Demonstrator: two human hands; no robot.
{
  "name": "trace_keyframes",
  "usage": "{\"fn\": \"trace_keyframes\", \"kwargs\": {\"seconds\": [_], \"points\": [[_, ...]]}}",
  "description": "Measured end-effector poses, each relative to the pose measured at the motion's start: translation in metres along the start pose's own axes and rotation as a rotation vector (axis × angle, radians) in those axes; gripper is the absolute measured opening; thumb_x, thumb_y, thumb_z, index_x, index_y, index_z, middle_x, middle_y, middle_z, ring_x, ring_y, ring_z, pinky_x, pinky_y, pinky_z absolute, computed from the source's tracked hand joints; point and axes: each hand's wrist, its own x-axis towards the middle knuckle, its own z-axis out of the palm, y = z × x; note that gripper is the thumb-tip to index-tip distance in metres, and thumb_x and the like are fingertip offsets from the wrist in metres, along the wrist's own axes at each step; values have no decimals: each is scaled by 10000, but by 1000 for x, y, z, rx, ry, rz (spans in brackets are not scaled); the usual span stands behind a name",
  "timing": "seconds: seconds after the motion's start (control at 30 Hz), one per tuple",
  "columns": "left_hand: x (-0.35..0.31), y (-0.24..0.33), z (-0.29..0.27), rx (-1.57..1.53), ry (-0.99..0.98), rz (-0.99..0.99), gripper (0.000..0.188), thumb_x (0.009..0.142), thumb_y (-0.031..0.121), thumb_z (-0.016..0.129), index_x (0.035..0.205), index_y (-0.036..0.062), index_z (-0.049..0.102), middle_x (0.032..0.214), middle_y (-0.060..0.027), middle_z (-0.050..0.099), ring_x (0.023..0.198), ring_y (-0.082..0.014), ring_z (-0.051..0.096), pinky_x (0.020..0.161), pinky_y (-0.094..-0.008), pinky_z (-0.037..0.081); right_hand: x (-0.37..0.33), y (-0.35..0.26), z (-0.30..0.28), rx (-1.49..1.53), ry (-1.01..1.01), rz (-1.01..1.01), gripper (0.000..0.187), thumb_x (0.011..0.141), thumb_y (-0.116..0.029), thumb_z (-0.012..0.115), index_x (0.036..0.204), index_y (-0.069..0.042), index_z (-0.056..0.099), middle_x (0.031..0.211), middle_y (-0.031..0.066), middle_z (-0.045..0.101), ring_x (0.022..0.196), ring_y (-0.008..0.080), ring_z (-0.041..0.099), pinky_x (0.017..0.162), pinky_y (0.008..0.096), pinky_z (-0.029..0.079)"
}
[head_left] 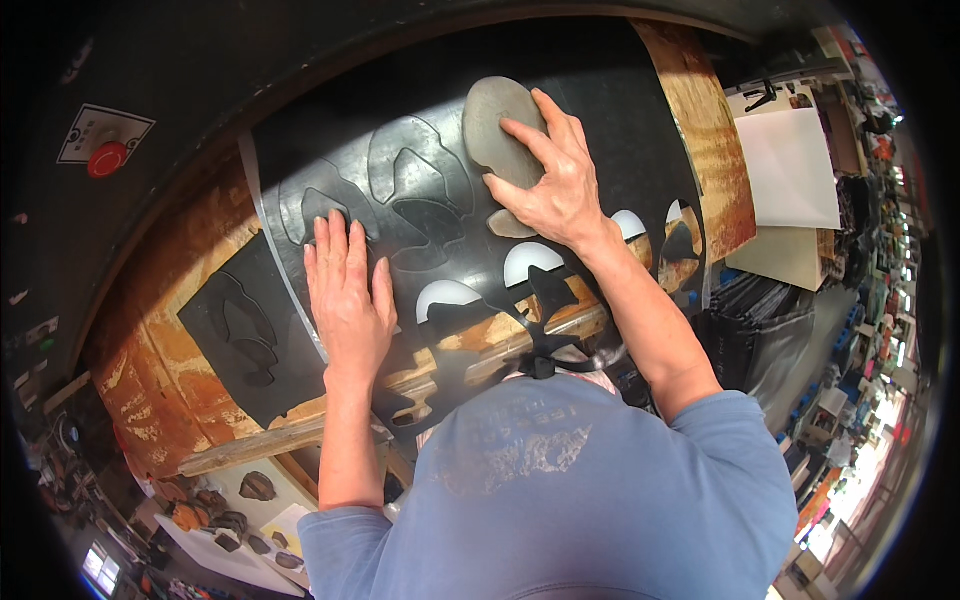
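Note:
My left hand (350, 290) lies flat on a shiny black sheet (620, 110), fingers stretched out and fingertips over a cut outline (325, 205). Farther right, my right hand (555, 180) grips a grey rounded, sole-shaped block (492, 115) by its edges, thumb at the near left side and fingers over the right side. A small grey rounded part (510, 224) shows below that hand; whether it belongs to the block is hidden. Left of the block, another curved outline (415, 160) is cut into the sheet. Along the near edge are cut-out openings showing white and wood below.
The sheet rests on a worn wooden board (150, 370). A smaller black offcut (235, 340) lies at left. A dark machine beam with a red button (107, 159) spans the far side. White sheets (790, 165) stand at right; several dark cut pieces (257, 486) lie on a lower-left surface.

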Motion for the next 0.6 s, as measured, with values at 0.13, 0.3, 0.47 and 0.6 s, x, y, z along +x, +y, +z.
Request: {"fn": "trace_keyframes", "kwargs": {"seconds": [0.13,0.3,0.47,0.6], "points": [[1,-2,3,-34,44,13,503,989,76,707,1473,5,590,1610,-222,514,1539,-415,429,1268,-571,317,1,4,0,-8,-9,-43,644,728,-255,879,1306,-12,731,1522,365,508,1322,495,549,1088,523,519],[-15,15,-21,-299,143,-41,336,980,13,697,1314,-15,696,1395,-214,693,1343,-393,639,1140,-496,489,-12,12,-19,80,18,22,687,817,-293,865,1398,1,646,1511,314,540,1358,463,550,1110,503,503],[-82,75,-39,-713,-45,-69,90,917,-43,728,991,3,752,1038,-147,788,907,-294,760,819,-389,595,-35,4,-24,140,113,51,594,872,-262,816,1355,33,636,1450,257,586,1336,438,576,1124,486,489],[-93,90,9,-416,58,117,145,822,-30,799,891,31,687,881,-124,717,791,-337,654,719,-450,496,-28,6,-24,153,75,66,607,878,-273,829,1376,18,637,1435,238,604,1349,396,591,1133,457,485]]}}
